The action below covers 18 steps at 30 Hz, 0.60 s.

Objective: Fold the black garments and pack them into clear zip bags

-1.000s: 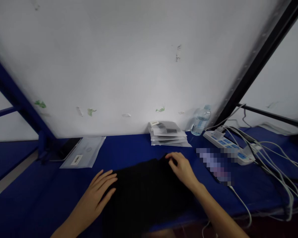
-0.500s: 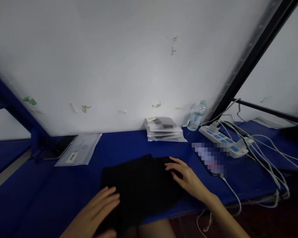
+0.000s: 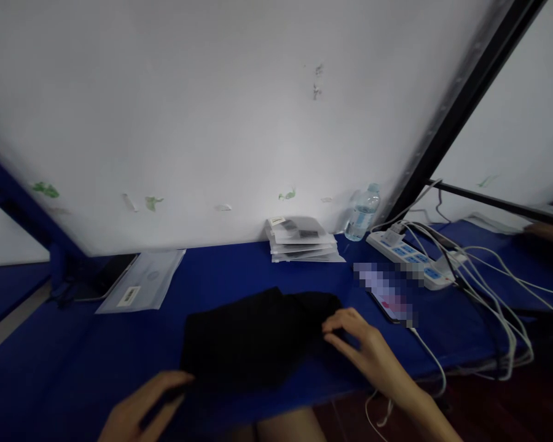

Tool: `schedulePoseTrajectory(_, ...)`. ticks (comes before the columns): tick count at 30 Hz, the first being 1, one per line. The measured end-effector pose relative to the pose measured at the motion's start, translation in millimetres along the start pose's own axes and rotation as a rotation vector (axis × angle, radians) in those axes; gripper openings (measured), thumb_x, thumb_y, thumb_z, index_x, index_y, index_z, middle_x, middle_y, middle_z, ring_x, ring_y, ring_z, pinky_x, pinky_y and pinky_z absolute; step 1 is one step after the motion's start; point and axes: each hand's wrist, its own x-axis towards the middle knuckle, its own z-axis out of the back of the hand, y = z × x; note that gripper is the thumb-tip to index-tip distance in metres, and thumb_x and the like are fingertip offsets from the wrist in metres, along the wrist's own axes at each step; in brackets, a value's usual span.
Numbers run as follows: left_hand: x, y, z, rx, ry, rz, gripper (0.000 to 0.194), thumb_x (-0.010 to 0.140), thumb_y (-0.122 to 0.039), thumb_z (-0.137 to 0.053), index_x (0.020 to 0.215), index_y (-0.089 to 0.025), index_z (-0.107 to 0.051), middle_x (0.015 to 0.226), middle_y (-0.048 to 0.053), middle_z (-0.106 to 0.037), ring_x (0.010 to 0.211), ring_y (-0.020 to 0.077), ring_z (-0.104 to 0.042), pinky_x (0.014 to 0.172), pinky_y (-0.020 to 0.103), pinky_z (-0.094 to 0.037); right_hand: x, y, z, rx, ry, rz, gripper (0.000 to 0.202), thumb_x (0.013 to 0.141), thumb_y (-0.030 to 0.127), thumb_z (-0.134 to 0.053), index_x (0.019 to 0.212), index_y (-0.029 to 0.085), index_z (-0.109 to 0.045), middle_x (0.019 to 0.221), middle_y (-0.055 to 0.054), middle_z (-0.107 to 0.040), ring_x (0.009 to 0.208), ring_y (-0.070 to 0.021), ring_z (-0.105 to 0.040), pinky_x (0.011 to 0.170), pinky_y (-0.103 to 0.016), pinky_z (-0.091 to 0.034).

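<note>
A folded black cloth (image 3: 249, 337) lies on the blue tabletop in front of me; its exact kind does not show in the dark fabric. My left hand (image 3: 142, 405) is at its lower left corner, with finger and thumb closed on the dark edge. At the right end of the cloth, my right hand (image 3: 364, 347) pinches the edge between thumb and fingers. Between the two hands, the near edge of the fabric looks uneven and slightly blurred.
Behind the cloth sits a stack of clear zip bags (image 3: 304, 240). A water bottle (image 3: 363, 213), a power strip (image 3: 410, 261) with tangled white cables and a phone (image 3: 384, 294) are to the right. A labelled plastic bag (image 3: 150, 282) lies left beside a dark device (image 3: 115, 273).
Both hands have gone from lying spread on the cloth to pinching its edges. My left hand moved down and left, my right slightly right and nearer. The cloth's near part has drawn up.
</note>
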Motion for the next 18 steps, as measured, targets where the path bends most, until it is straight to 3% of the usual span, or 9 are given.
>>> schedulePoseTrajectory(1, 15.9, -2.1, 6.1, -0.024, -0.056, 0.142, 0.029, 0.089, -0.041, -0.051, 0.113, -0.033, -0.067, 0.1, -0.002, -0.075, 0.089, 0.0241, -0.072, 0.075, 0.032, -0.062, 15.7, 1.1, -0.2, -0.004, -0.029, 0.022, 0.015, 0.081, 0.041, -0.063, 0.083, 0.028, -0.07, 0.089, -0.005, -0.07, 0.094, -0.025, -0.059, 0.088, -0.04, -0.046)
schedulePoseTrajectory(3, 49.0, -4.7, 15.1, -0.043, -0.086, 0.293, 0.04, 0.085, -0.054, -0.053, 0.106, -0.023, -0.069, 0.088, 0.002, -0.075, 0.086, 0.0279, -0.071, 0.073, 0.036, -0.061, 48.1, -0.5, -2.2, -0.054, -0.08, 0.042, 0.019, 0.08, 0.045, -0.063, 0.078, 0.027, -0.068, 0.085, -0.003, -0.07, 0.087, -0.0234, -0.061, 0.089, -0.04, -0.044)
schedulePoseTrajectory(5, 74.5, -4.5, 18.8, -0.008, -0.113, 0.325, 0.051, 0.085, -0.059, -0.05, 0.114, -0.019, -0.063, 0.087, 0.005, -0.072, 0.085, 0.028, -0.07, 0.074, 0.039, -0.059, 72.9, -8.1, -5.6, -0.139, -0.128, 0.012, 0.022, 0.079, 0.048, -0.062, 0.079, 0.026, -0.067, 0.084, -0.003, -0.07, 0.084, -0.0237, -0.061, 0.086, -0.04, -0.045)
schedulePoseTrajectory(7, 84.5, -2.2, 17.7, 0.097, -0.223, 0.263, 0.057, 0.087, -0.058, -0.048, 0.127, -0.018, -0.053, 0.102, 0.009, -0.068, 0.095, 0.0291, -0.067, 0.082, 0.045, -0.055, 82.2, -19.7, -7.9, -0.22, -0.211, -0.041, 0.028, 0.08, 0.05, -0.059, 0.085, 0.024, -0.067, 0.088, -0.005, -0.071, 0.086, -0.0252, -0.062, 0.084, -0.04, -0.045)
schedulePoseTrajectory(9, 79.2, 1.2, 13.4, 0.206, -0.286, 0.09, 0.049, 0.091, -0.05, -0.045, 0.133, -0.024, -0.048, 0.125, 0.009, -0.059, 0.115, 0.0299, -0.058, 0.096, 0.051, -0.047, 75.5, -31.2, -7.7, -0.312, -0.279, -0.136, 0.036, 0.082, 0.054, -0.053, 0.089, 0.022, -0.065, 0.091, -0.009, -0.07, 0.087, -0.0271, -0.063, 0.08, -0.04, -0.045)
schedulePoseTrajectory(12, 59.2, 6.2, 3.9, 0.298, -0.159, -0.139, 0.039, 0.096, -0.037, -0.041, 0.135, -0.035, -0.047, 0.144, 0.0, -0.045, 0.135, 0.0276, -0.038, 0.108, 0.05, -0.037, 52.1, -39.4, -5.0, -0.43, -0.274, -0.335, 0.046, 0.079, 0.064, -0.052, 0.087, 0.02, -0.063, 0.082, -0.011, -0.07, 0.079, -0.0295, -0.065, 0.068, -0.038, -0.045)
schedulePoseTrajectory(14, 49.4, 7.6, -3.2, 0.316, -0.054, -0.149, 0.041, 0.097, -0.033, -0.04, 0.138, -0.039, -0.044, 0.147, -0.003, -0.042, 0.136, 0.0257, -0.037, 0.106, 0.047, -0.04, 41.0, -38.8, -4.1, -0.442, -0.211, -0.384, 0.047, 0.073, 0.066, -0.057, 0.083, 0.021, -0.062, 0.076, -0.01, -0.068, 0.075, -0.0293, -0.065, 0.063, -0.036, -0.045)
schedulePoseTrajectory(18, 44.8, -0.9, -15.0, 0.282, 0.032, -0.069, 0.043, 0.099, -0.033, -0.039, 0.141, -0.037, -0.04, 0.149, -0.003, -0.04, 0.134, 0.0231, -0.041, 0.105, 0.044, -0.043, 40.2, -40.1, -2.0, -0.411, -0.122, -0.277, 0.032, 0.077, 0.055, -0.056, 0.071, 0.024, -0.059, 0.072, -0.005, -0.066, 0.07, -0.024, -0.064, 0.064, -0.032, -0.043)
